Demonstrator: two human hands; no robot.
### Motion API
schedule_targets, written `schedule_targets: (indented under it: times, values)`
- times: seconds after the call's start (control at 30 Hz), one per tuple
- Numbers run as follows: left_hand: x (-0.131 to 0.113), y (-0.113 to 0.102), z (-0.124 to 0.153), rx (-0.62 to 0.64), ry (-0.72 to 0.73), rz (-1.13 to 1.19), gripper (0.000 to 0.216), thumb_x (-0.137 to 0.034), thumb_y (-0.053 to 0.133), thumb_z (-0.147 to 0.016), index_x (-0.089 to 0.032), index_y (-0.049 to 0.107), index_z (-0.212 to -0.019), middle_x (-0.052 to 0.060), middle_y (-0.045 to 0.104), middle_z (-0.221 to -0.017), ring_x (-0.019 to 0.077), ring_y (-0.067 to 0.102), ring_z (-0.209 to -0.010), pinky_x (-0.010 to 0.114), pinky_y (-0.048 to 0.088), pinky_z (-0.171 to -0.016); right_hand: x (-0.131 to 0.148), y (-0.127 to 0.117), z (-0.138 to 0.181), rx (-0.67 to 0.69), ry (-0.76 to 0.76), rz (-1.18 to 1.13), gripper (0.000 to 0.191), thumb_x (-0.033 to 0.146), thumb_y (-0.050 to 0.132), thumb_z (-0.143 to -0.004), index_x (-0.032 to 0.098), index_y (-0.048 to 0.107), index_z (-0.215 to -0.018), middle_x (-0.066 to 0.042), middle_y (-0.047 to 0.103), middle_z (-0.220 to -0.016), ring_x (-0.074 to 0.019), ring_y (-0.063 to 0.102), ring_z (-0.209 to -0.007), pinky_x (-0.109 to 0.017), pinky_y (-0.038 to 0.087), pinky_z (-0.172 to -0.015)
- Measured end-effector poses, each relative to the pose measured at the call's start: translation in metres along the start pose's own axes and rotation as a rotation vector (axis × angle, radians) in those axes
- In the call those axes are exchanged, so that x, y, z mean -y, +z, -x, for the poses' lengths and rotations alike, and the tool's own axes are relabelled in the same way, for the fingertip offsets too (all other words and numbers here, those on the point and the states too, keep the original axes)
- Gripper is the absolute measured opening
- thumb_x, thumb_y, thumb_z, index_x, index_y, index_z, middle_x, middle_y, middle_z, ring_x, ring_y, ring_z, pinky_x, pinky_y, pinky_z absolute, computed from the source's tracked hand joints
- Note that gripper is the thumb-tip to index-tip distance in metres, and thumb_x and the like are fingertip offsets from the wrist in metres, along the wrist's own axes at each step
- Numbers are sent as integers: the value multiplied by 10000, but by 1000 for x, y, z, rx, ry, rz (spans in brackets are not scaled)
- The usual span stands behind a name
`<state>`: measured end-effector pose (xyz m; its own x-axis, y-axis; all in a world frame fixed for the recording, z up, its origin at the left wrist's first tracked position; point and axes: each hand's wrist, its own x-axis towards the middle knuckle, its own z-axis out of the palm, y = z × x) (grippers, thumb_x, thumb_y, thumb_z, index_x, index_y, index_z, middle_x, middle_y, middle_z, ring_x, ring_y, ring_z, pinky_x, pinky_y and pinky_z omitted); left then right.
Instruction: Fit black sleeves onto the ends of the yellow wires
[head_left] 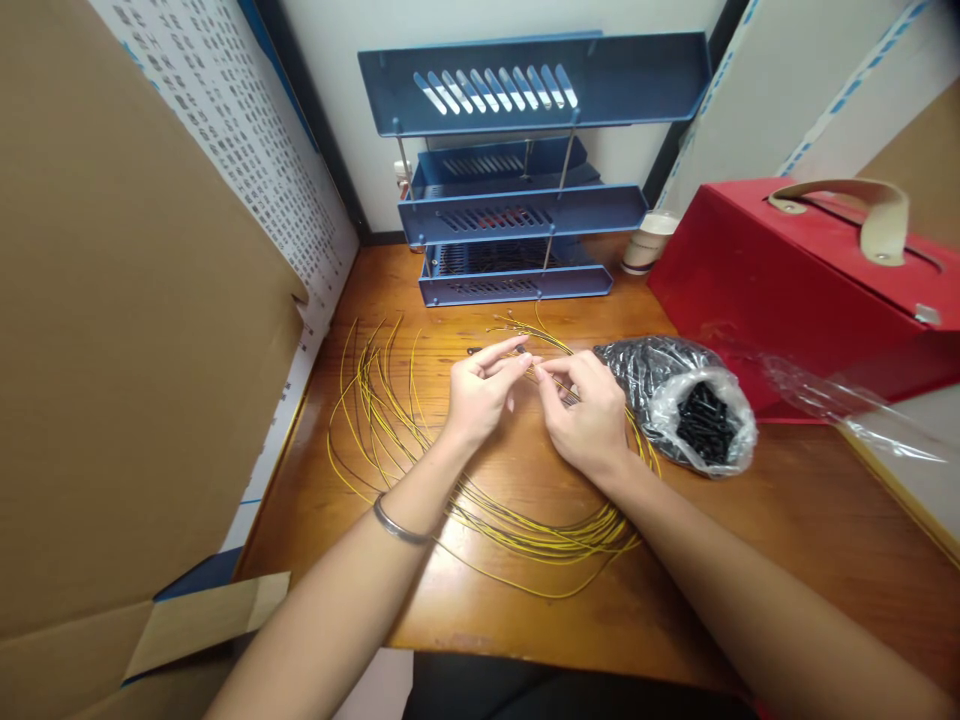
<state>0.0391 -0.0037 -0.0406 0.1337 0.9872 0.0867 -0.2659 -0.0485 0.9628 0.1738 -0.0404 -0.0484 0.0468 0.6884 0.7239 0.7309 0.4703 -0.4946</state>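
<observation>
My left hand (481, 392) pinches a small black piece (520, 349) between thumb and fingertips. Close beside it, my right hand (589, 412) is closed with thumb and forefinger on what looks like a thin wire end; the fingers hide most of it. The two hands' fingertips almost meet. Below and around them lies a loose bundle of thin yellow and dark wires (525, 541), curved in a wide arc on the wooden table (517, 620). Another small black piece (472, 351) lies just left of my left fingertips.
An open plastic bag (660, 375) of small black pieces (705, 422) lies right of my right hand. Behind stands a blue tiered tray (517, 285). A paper cup (649, 242) and a red box (757, 290) with a handle are at right, cardboard (150, 330) at left.
</observation>
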Motion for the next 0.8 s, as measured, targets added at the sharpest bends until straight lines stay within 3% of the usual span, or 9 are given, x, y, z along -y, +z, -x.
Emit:
schedule_targets:
  times: [0.27,0.8]
  values:
    - [0,2,-1,-23,25,45,414,-365,840,-684,-135,769,-1021,127,791,-915,89,601,-520,180,376,-413,0,2,1,7,-28,20,92,188,603,-912,211,636,-830,-9,637,-748,-169,559,-659,-343,407,-695]
    - [0,4,2,-15,-30,3,486,-402,817,-714,-117,752,-1102,120,792,-889,18,411,-359,186,304,-348,-1,0,1,12,-29,52,90,190,598,-922,212,621,-838,-14,677,-786,-173,589,-686,-355,406,-735]
